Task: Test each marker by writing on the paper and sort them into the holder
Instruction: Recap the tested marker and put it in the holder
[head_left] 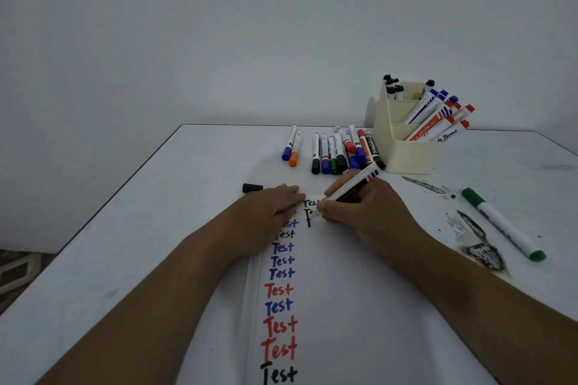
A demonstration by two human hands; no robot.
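Right hand (359, 206) grip clamped on a white-barrelled marker (352, 186), tip down on the paper (328, 306) by black "Test" marks; tip itself hidden, probably touching. Left hand (275, 205) flat, fingers straight, pressing the smooth white sheet. Loose black cap (252, 188) just left of it on the matte white desk (125, 244). Row of round-capped markers (339, 151) lies beyond the paper. Cream boxy plastic holder (406, 150), stepped compartments, holds sorted markers. Green marker (503, 223) lies right, near scuffed patches.
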